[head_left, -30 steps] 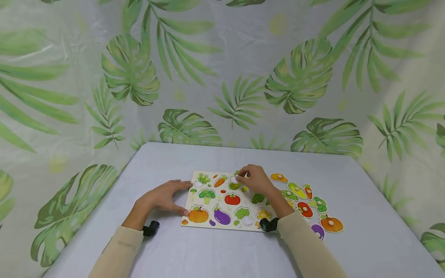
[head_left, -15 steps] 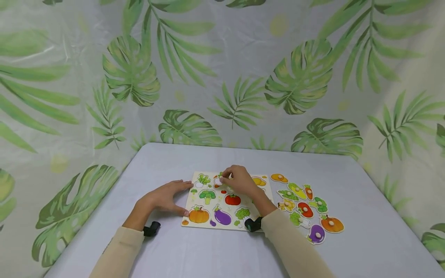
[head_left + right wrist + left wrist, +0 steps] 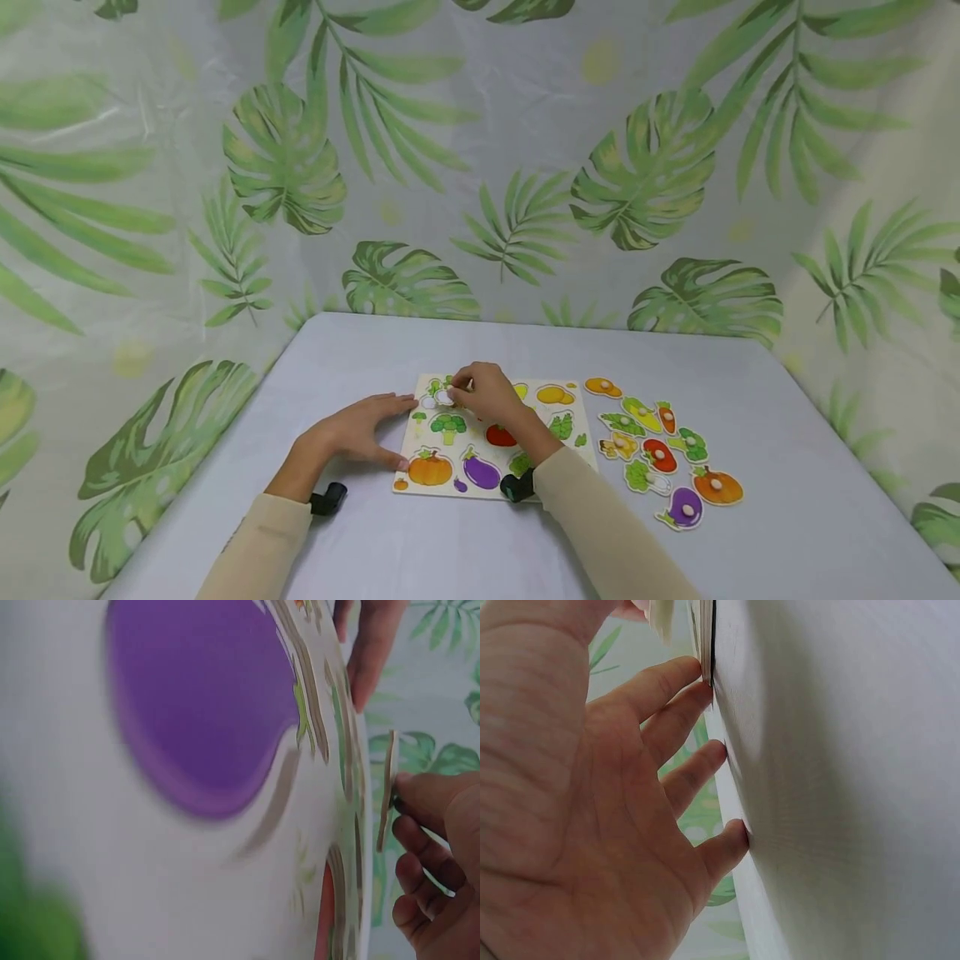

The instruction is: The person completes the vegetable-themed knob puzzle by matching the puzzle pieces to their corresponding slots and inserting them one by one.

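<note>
While the left hand [image 3: 358,429] lies with fingers spread against the left edge of the puzzle board [image 3: 456,457], gripping nothing, the right hand [image 3: 491,396] is nearly closed, pinching a thin white vegetable piece [image 3: 443,398]. That piece hangs just above the board's far left corner, apart from its surface. To the right on the bench [image 3: 810,500], loose knobbed pieces lie clustered, among them a purple eggplant [image 3: 686,507] and an orange pumpkin [image 3: 723,490].
</note>
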`<state>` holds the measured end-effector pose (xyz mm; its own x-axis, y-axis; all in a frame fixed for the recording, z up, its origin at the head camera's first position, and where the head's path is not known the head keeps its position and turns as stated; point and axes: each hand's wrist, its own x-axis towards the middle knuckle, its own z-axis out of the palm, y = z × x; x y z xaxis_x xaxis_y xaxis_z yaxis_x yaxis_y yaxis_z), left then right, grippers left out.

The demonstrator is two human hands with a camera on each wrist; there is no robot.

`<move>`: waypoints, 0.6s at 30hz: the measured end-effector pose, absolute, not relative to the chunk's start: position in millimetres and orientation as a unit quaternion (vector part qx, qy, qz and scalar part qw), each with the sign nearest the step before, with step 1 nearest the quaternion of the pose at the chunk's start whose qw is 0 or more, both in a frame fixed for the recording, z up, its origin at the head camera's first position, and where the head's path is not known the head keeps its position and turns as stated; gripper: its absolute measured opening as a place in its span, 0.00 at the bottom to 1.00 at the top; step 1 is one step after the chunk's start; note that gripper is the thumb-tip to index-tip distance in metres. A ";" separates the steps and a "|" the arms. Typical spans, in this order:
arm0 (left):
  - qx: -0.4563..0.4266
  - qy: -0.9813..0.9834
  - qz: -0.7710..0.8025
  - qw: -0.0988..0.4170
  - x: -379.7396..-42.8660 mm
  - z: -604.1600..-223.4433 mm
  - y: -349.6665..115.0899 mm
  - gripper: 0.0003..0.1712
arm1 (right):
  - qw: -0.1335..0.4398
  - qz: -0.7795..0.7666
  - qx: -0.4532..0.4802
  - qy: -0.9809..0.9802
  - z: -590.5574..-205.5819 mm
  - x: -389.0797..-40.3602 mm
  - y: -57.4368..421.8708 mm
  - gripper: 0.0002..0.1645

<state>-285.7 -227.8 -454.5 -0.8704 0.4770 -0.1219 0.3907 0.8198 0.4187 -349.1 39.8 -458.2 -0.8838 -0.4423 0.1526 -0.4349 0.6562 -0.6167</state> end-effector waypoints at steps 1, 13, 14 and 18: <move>0.229 0.948 0.193 0.110 -285.5 -454.5 -228.3 0.61 | 0.006 -0.338 -0.238 0.911 -458.6 -349.4 36.2 0.12; 0.237 0.947 0.190 0.104 -287.8 -453.3 -230.5 0.62 | 0.017 -0.343 -0.216 0.914 -460.3 -351.4 10.6 0.13; 0.236 0.947 0.191 0.106 -287.7 -453.6 -230.4 0.62 | 0.018 -0.344 -0.216 0.914 -460.9 -351.7 9.8 0.13; 0.233 0.946 0.198 0.109 -286.3 -456.3 -229.4 0.62 | 0.025 -0.346 -0.217 0.912 -465.3 -353.1 7.1 0.12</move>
